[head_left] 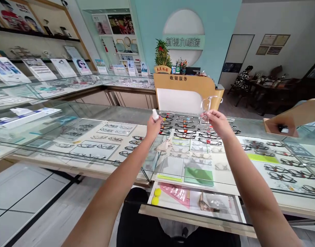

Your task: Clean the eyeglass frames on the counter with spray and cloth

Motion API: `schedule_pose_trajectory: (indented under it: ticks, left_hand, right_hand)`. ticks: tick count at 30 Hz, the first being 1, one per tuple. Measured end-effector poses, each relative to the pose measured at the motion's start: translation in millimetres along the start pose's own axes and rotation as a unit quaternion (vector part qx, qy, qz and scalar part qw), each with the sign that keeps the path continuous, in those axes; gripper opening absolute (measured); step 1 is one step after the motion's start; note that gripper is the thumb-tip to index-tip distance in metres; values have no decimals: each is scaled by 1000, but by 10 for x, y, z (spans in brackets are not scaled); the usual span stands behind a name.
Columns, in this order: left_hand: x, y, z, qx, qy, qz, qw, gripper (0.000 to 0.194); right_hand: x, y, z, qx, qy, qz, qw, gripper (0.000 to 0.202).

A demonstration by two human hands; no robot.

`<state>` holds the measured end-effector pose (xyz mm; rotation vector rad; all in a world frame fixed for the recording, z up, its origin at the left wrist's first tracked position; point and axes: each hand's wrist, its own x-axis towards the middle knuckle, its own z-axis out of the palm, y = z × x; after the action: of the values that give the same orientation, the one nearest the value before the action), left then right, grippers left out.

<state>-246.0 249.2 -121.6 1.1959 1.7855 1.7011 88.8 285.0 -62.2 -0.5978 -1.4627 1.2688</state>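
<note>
Left hand wraps fingers round white bottle at eleven o'clock, leaving tip free; right hand pinches clear glasses edgewise at one.

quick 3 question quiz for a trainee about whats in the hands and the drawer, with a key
1. Multiple choice. Which hand holds the clear-framed glasses?
a) left
b) right
c) both

2. True or false. The left hand is holding nothing.

3. Count. How many yellow round things can be seen in the open drawer?

Key
1. b, the right hand.
2. False, it grips a white-topped bottle.
3. Two.
</note>
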Motion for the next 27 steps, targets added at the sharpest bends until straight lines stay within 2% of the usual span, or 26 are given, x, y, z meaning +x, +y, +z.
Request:
schedule_pose_trajectory:
  ticks: [4, 6, 8, 11, 13, 15, 18, 21, 27]
  left_hand:
    - [-96, 331, 615, -158, -67, 37, 984, 32]
    - [-159, 443, 807, -215, -127, 25, 968, 41]
    - [-207, 504, 882, -269, -226, -18, 936, 57]
    - [-225, 522, 802, -309, -362, -91, 875, 80]
    - [-211, 517, 688, -296, -417, -109, 852, 86]
    - [-199, 522, 586, -281, -450, -112, 840, 89]
    - [-215, 550, 513, -276, -471, -102, 832, 92]
    - [-269, 585, 520, -265, -474, -86, 835, 93]
    - [-352, 614, 592, -280, -421, -89, 858, 88]
  right_hand:
    - [-43, 275, 12, 30, 24, 28, 999, 48]
    - [-54, 361, 14, 43, 31, 38, 998, 50]
    - [-74, 425, 14, 48, 28, 50, 997, 48]
    - [-124, 460, 33, 56, 17, 67, 996, 41]
    - [-158, 433, 66, 66, 24, 72, 995, 42]
    - [-186, 379, 114, 76, 33, 76, 994, 43]
    - [-222, 308, 199, 76, 32, 91, 992, 43]
    - [-252, 297, 276, 63, 17, 92, 994, 41]
    - [-268, 358, 335, 41, 3, 99, 994, 41]
